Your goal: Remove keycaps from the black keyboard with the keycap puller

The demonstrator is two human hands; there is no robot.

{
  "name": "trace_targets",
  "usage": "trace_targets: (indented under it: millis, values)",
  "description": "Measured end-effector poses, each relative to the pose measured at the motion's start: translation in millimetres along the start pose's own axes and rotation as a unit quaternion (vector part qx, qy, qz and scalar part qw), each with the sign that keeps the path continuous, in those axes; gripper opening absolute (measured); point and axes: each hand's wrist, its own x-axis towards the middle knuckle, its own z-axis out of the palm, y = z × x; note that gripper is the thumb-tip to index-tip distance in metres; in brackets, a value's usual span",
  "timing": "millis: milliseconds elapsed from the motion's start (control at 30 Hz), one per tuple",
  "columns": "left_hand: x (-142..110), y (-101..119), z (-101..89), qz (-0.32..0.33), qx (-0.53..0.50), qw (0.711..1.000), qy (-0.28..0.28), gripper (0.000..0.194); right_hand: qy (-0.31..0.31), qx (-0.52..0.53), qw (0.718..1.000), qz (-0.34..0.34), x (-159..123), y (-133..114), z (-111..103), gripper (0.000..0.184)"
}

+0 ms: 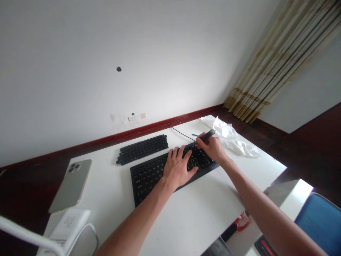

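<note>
A black keyboard lies slantwise on the white table, its key area exposed with pale marks in rows. My left hand rests flat across its middle, palm down with fingers spread. Over the keyboard's right end, my right hand is closed around a thick black pen-like tool. The tool's back end points up and right; its working tip is hidden by my fingers, so I cannot tell its kind. Behind the keyboard sits a separate black panel of keys with stepped edges. A thin black cable runs from the keyboard's back edge.
Crumpled white plastic wrapping lies right of my right hand, near a small blue item. On the left are a phone and a white power adapter with a cord. A blue seat stands beside the table's right side.
</note>
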Motion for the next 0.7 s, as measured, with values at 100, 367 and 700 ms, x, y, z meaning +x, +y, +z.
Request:
trace_targets:
  millis: [100, 367, 700]
  values:
    - [-0.6, -0.1, -0.8, 0.002, 0.002, 1.000, -0.005, 0.068, -0.031, 0.006, 0.999, 0.026, 13.5, -6.6, -4.5, 0.026]
    - [-0.5, 2.2, -3.4, -0.005, 0.017, 1.000, -0.025, 0.069, -0.058, -0.122, 0.991, 0.021, 33.9, -33.2, -7.8, 0.035]
    - [-0.9, 2.3, -3.3, 0.002, 0.031, 0.999, -0.016, 0.068, -0.044, 0.005, 0.992, 0.119, 15.8, -12.5, -11.0, 0.024]
